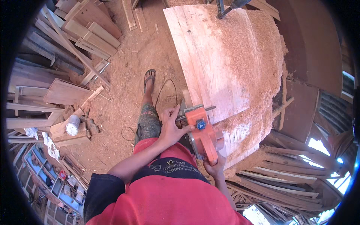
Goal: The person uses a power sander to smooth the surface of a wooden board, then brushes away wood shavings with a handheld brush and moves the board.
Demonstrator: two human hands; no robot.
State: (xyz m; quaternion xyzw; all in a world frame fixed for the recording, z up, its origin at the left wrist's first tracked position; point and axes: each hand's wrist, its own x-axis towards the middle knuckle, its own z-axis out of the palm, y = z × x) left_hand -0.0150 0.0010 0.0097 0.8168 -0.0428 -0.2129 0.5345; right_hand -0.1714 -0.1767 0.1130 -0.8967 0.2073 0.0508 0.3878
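An orange electric planer [204,137] with a blue knob stands at the near left edge of a wide wooden board [210,63]. My right hand [215,165] is closed round its rear handle. On the planer's left side, my left hand [171,127] has its thumb against the orange body and its fingers at a metal edge guide [181,111]; some of those fingers are hidden. A thin metal rod [210,108] sticks out across the front of the planer. Wood shavings [258,56] cover much of the board's right side.
Planks [90,30] lean at the far left, beside a cut panel [66,91]. A white can [72,125] stands on wood blocks. A dark cable [165,84] loops over the shaving-strewn floor. Long timber strips [277,180] are stacked at the near right. A dark clamp-like tool [225,11] sits on the board's far end.
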